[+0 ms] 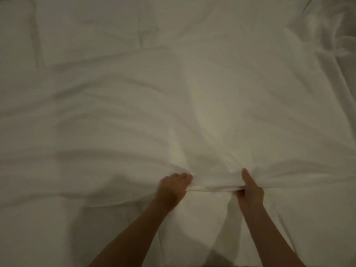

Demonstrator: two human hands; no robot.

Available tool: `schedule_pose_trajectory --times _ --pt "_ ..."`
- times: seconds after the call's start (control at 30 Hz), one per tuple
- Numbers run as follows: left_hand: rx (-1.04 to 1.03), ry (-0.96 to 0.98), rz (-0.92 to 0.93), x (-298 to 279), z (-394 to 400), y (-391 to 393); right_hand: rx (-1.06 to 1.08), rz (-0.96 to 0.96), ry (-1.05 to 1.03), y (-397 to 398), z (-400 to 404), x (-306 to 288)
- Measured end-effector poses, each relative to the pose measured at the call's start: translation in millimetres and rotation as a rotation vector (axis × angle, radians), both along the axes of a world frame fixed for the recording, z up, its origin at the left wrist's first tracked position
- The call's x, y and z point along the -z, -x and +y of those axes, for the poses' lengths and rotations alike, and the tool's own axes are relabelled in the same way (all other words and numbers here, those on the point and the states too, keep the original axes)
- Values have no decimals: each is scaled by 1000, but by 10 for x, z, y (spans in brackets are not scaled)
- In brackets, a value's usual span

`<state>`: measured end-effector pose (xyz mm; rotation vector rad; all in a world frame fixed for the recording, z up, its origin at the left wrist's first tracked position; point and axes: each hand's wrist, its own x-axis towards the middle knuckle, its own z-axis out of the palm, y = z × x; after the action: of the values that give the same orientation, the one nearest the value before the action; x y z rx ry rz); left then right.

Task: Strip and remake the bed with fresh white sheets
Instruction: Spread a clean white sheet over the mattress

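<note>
A white sheet (192, 105) covers almost the whole view, lying wrinkled over the bed. Near the bottom centre a fold of it is bunched into a tight horizontal ridge (213, 186). My left hand (173, 187) grips the left end of that ridge with curled fingers. My right hand (250, 189) pinches the right end, thumb stretched out on top of the cloth and fingers tucked under it. Creases fan out from both hands across the sheet. The lighting is dim.
A flat white rectangular shape, perhaps a pillow (90, 29), lies under or on the cloth at the upper left. Rumpled white fabric (331, 29) piles up at the upper right corner.
</note>
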<state>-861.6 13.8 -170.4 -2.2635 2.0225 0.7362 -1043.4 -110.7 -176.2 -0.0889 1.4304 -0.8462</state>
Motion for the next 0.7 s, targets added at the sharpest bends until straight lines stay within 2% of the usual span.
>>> schedule_pose_trajectory --times 0.1,0.17,0.33,0.43,0.5,0.57,0.63,0.7 --pt "-60 -178 44 -107 87 20 66 37 -10 8 152 53" --pt "-74 -290 57 -127 196 -35 38 7 -20 -137 290 38" --pt "-176 -248 -16 -95 702 -381 -167 -136 -173 -716 885 12" --pt "-267 -221 -42 -139 1119 -709 -169 -96 -246 -1051 1252 19" --pt "-326 -195 -20 -178 1421 -886 -134 -45 -204 -1146 1335 27" --pt "-546 -184 129 -200 1735 -1052 -93 -14 -140 -1174 1335 93" --pt "-847 -204 243 -213 1991 -1233 -65 17 -110 -1192 1366 65" --pt "-1182 -142 332 -179 2244 -1420 -82 3 -106 -1243 1454 82"
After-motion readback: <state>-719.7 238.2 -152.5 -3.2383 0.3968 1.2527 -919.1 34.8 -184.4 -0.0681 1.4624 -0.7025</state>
